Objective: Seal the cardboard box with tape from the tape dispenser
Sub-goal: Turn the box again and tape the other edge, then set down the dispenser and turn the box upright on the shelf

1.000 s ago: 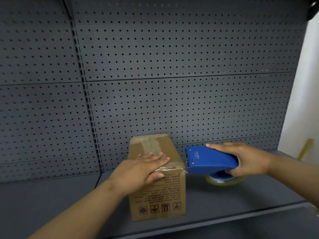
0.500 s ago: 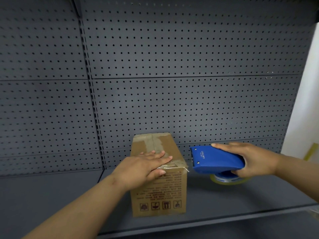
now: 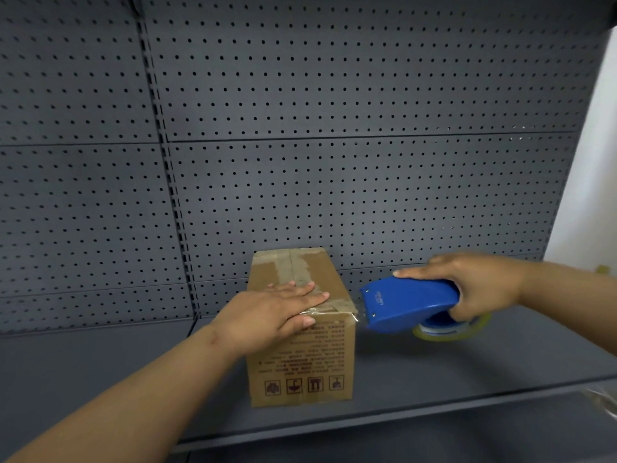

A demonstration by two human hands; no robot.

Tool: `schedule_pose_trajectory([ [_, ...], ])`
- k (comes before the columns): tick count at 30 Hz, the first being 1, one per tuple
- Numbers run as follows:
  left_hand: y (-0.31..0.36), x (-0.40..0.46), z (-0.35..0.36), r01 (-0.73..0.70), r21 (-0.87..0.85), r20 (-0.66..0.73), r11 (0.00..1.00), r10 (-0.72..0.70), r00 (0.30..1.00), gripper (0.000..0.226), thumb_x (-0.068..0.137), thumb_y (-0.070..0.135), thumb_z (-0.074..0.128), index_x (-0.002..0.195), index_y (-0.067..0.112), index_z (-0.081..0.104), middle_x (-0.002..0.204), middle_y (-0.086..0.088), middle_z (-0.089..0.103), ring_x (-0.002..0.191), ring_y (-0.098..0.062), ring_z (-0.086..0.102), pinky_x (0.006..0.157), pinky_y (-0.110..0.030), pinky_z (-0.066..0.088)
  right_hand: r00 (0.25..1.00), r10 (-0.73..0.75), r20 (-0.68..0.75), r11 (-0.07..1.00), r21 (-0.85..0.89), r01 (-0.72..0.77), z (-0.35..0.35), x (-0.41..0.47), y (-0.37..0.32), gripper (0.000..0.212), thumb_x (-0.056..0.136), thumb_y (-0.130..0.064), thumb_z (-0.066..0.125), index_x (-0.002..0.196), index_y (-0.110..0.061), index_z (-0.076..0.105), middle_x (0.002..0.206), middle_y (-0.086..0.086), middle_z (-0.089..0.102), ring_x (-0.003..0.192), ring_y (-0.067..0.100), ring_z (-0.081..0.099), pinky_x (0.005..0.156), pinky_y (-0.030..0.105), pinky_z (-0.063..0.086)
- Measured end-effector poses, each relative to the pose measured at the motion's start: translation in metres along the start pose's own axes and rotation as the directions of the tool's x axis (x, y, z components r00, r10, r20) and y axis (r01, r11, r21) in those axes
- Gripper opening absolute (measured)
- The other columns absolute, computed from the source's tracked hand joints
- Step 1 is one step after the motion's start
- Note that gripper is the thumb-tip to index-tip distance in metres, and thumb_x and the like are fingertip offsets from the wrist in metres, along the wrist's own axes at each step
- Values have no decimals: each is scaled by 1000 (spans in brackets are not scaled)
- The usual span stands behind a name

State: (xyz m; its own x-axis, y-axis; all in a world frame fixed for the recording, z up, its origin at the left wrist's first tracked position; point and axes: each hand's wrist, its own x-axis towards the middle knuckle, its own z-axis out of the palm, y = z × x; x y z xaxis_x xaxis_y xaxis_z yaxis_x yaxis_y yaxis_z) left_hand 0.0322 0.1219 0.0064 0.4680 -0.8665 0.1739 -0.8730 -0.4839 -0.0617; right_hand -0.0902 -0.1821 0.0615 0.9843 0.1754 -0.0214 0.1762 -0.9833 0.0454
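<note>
A brown cardboard box (image 3: 300, 359) stands upright on the grey shelf (image 3: 467, 369), its top flaps closed and crossed with clear tape. My left hand (image 3: 277, 315) lies flat on the near part of the box top, fingers spread over the tape. My right hand (image 3: 474, 285) grips a blue tape dispenser (image 3: 407, 304) just right of the box's top right corner. The dispenser's nose points at the box, and a short bit of clear tape (image 3: 356, 314) bridges the corner and the nose. The yellowish tape roll (image 3: 450, 330) shows under the dispenser.
A dark grey pegboard wall (image 3: 334, 162) rises behind the shelf. The shelf's front edge (image 3: 400, 417) runs below the box. A white wall (image 3: 594, 162) lies at the right, with a yellow object (image 3: 604, 269) low against it.
The dispenser has moved back left toward the box's top right corner after drawing slightly away. My left hand has stayed pressed on the box top.
</note>
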Motion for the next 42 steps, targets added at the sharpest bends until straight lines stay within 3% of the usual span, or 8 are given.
schedule_pose_trajectory([
  [7, 1, 3, 0, -4, 28, -3, 1000, 5, 1000, 63, 78, 66, 4, 139, 51, 11, 153, 19, 14, 141, -2, 14, 111, -22, 15, 974, 34, 224, 999, -30, -28, -40, 27, -20, 78, 66, -21, 59, 126, -61, 30, 102, -9, 62, 82, 13, 61, 68, 27, 52],
  [11, -2, 1, -1, -3, 10, 5, 1000, 3, 1000, 67, 75, 66, 0, 139, 51, 11, 153, 19, 13, 141, -3, 13, 109, -19, 12, 974, 28, 226, 791, -601, 117, -11, 43, -29, 81, 55, -14, 61, 123, -52, 40, 93, -3, 64, 83, 24, 63, 66, 34, 54],
  [17, -4, 1, -1, -9, 3, 4, 1000, 9, 1000, 70, 71, 66, -3, 139, 52, 8, 153, 20, 12, 141, -3, 12, 108, -19, 11, 959, 183, -218, 939, -249, -236, 42, 53, -16, 75, 74, -55, 57, 139, -46, 19, 110, 3, 52, 104, 24, 52, 80, 33, 48],
  [20, -5, 1, -1, -8, 2, -7, 1000, 8, 1000, 66, 72, 66, -3, 136, 53, 3, 153, 21, 12, 141, -2, 11, 111, -21, 12, 915, 328, -235, 911, -176, -372, 64, 63, -9, 88, 72, -67, 54, 143, -39, 9, 121, 7, 46, 114, 26, 46, 95, 37, 42],
  [26, -6, 1, 1, -29, -15, -37, 999, 29, 999, 59, 73, 66, -1, 131, 55, 2, 146, 27, 5, 135, 3, 4, 109, -19, 10, 901, 281, -330, 893, -252, -372, 115, 75, -8, 98, 60, -69, -31, 144, -35, 5, 114, 7, 48, 106, 24, 46, 92, 34, 37],
  [33, -8, 2, 3, -45, -2, -46, 999, 45, 998, 57, 75, 65, -1, 130, 55, -1, 143, 29, 0, 132, 5, -1, 109, -19, 9, 918, 305, -255, 905, -223, -362, 156, 81, -5, 63, 88, -56, 15, 144, -33, 0, 123, 9, 47, 111, 27, 46, 98, 36, 35],
  [38, -11, 3, 6, -58, 5, -38, 998, 58, 998, 60, 73, 69, -8, 131, 54, -3, 146, 27, 2, 136, 2, 2, 112, -22, 11, 885, 353, -305, 888, -188, -419, 166, 84, 4, 62, 80, -52, 24, 129, -25, 49, 73, 2, 61, 61, 19, 57, 60, 35, 57],
  [42, -12, 2, 4, -58, 28, -3, 998, 58, 998, 57, 74, 67, -6, 130, 56, -6, 146, 28, -1, 137, 3, -1, 115, -23, 11, 903, 288, -320, 908, -209, -364, 176, 88, 9, 64, 83, -52, 10, 143, -30, 18, 99, 5, 58, 91, 26, 57, 95, 42, 47],
])
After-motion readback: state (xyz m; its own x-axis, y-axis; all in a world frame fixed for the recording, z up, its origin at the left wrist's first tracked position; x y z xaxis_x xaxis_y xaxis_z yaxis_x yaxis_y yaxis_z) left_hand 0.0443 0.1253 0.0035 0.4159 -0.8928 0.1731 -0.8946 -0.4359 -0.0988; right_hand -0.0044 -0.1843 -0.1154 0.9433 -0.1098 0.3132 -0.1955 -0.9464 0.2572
